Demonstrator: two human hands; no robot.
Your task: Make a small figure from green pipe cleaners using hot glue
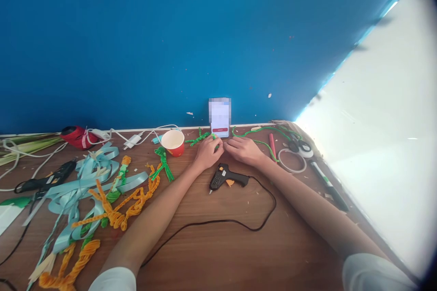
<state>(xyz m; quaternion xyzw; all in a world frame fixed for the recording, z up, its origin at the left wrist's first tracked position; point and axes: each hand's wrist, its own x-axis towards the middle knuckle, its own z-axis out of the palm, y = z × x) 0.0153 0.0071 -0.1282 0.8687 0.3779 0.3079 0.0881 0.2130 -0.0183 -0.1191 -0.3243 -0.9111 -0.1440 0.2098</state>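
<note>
My left hand and my right hand are close together near the wall, in front of an upright phone. The fingers of my left hand are closed, with small green bits showing at their tips. My right hand's fingers are curled beside them; what they hold, if anything, is hidden. Just left of my left hand is a green fuzzy twisted piece. A black hot glue gun lies on the table below my hands, nozzle pointing down-left, its cord curving toward me.
Left are a red paper cup, a green tassel-like bundle, orange fuzzy twisted strands, light-blue ribbon and another glue gun. Right lie a red stick, a white ring and a marker. A blue wall stands behind.
</note>
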